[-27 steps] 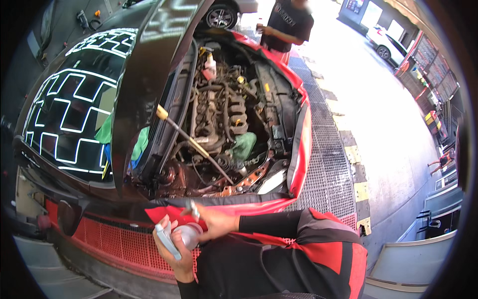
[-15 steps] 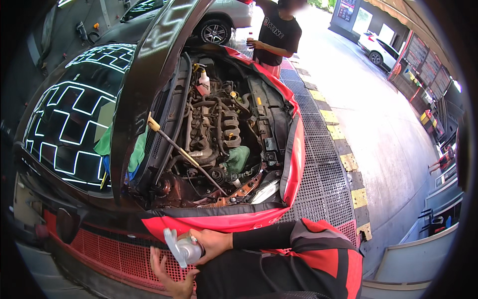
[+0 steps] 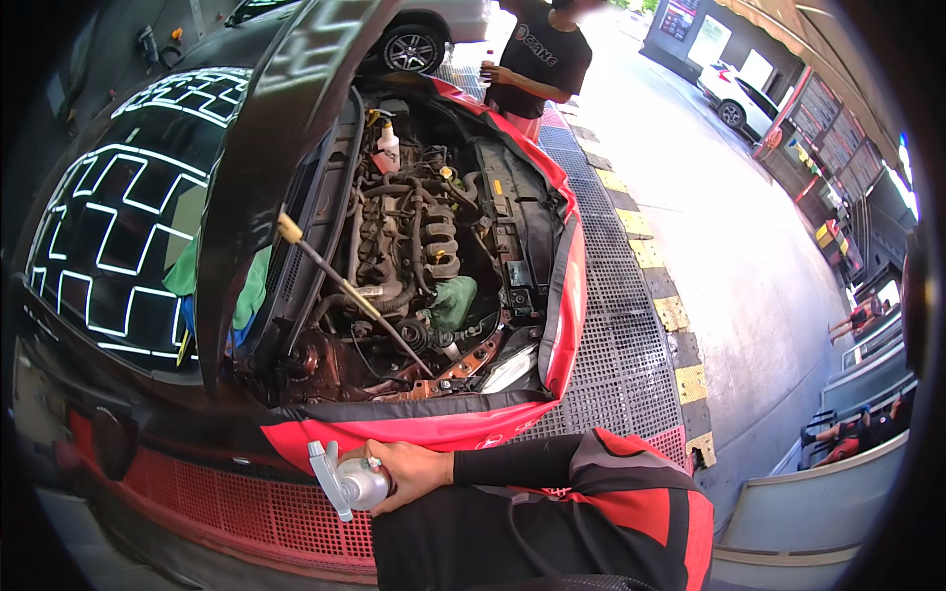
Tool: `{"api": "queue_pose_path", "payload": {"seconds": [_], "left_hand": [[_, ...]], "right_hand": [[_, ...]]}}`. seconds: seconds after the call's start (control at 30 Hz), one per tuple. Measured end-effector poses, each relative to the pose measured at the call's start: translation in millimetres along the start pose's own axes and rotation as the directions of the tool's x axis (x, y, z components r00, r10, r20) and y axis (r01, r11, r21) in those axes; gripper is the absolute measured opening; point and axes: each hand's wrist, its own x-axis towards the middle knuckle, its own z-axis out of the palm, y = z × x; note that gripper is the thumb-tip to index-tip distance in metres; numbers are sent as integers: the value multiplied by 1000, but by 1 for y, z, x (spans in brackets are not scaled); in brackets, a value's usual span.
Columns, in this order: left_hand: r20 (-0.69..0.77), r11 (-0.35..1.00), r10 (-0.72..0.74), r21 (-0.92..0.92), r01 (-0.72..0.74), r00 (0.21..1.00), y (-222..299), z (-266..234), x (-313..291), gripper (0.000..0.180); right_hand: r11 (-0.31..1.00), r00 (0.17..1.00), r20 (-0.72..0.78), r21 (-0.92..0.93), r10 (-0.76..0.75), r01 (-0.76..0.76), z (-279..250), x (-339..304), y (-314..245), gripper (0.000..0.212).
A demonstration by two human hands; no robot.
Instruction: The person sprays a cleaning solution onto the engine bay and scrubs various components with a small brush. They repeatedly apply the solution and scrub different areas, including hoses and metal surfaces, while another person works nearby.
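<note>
In the head view, we have our right hand (image 3: pixel 409 471) wrapped around a clear, rounded spray bottle with a pale grey trigger head (image 3: pixel 363 483), fingers closed about its body. The bottle lies tilted, its head toward the left, near the lower edge of a red sheet cover with black trim (image 3: pixel 569 295) and above a red plastic floor grating (image 3: pixel 197 502). Our left hand is out of sight, so we cannot tell how it stands.

Beyond the bottle we see an open bay with a dusty grey-brown car engine (image 3: pixel 394 227), the red cover draped along its near and right sides. A slim metal prop rod with a yellowish grip (image 3: pixel 355 295) slants across the bay toward a raised dark bonnet (image 3: pixel 261 148). Next to the engine lies a crumpled green cloth (image 3: pixel 453 303); at the far end stands a second spray bottle, white above and pinkish below (image 3: pixel 387 148). Left of the bonnet, we see white reflected outlines on a dark windscreen (image 3: pixel 118 212). Past the car's far corner stands a person in a black printed T-shirt (image 3: pixel 537 59), beside black floor mats of open mesh (image 3: pixel 611 315).
</note>
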Motion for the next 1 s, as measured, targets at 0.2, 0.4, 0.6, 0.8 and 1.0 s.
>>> {"api": "queue_pose_path", "payload": {"seconds": [0.2, 0.4, 0.6, 0.8, 1.0], "left_hand": [[5, 999, -48, -20, 48, 999, -6, -1, -3, 88], [2, 997, -80, -21, 80, 997, -13, 1, -8, 85], [-19, 992, -117, -44, 116, 993, -31, -9, -16, 83], [-93, 984, -132, -134, 119, 987, -54, -40, -62, 80], [-154, 867, 230, -417, -275, 961, 67, -64, -136, 77]], "right_hand": [[999, 996, 72, -9, -51, 52, 3, 9, -3, 91], [967, 965, -68, -42, -254, 251, 2, 13, -3, 82], [996, 996, -40, -14, -84, 84, -2, 8, 2, 82], [989, 989, -42, 50, -139, 141, -4, 13, 3, 101], [965, 969, -9, 86, -249, 249, 5, 35, -11, 97]]}}
